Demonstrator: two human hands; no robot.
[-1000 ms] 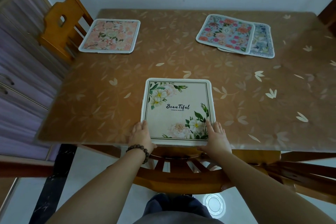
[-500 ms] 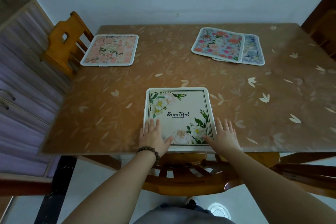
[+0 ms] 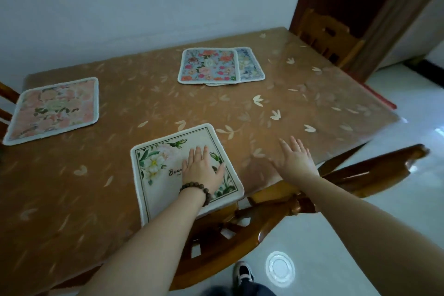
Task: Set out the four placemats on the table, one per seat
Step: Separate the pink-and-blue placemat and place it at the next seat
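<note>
A cream placemat with white flowers (image 3: 165, 163) lies at the table's near edge. My left hand (image 3: 201, 169) rests flat on it, fingers spread. My right hand (image 3: 295, 158) hovers open over bare table to the right of that mat, holding nothing. A pink floral placemat (image 3: 54, 109) lies at the left end. At the far side a blue placemat with red flowers (image 3: 209, 65) overlaps a pale blue placemat (image 3: 249, 65), most of which is hidden beneath it.
The brown table (image 3: 312, 103) has a glossy leaf-patterned cover. A wooden chair (image 3: 360, 173) stands tucked at the near edge below my arms. Another chair (image 3: 329, 33) stands at the far right end, before a dark door. White tiled floor lies to the right.
The view has swung right. My left hand slid from the cream mat's left edge onto its middle. My right hand left the mat and moved right over the bare table.
</note>
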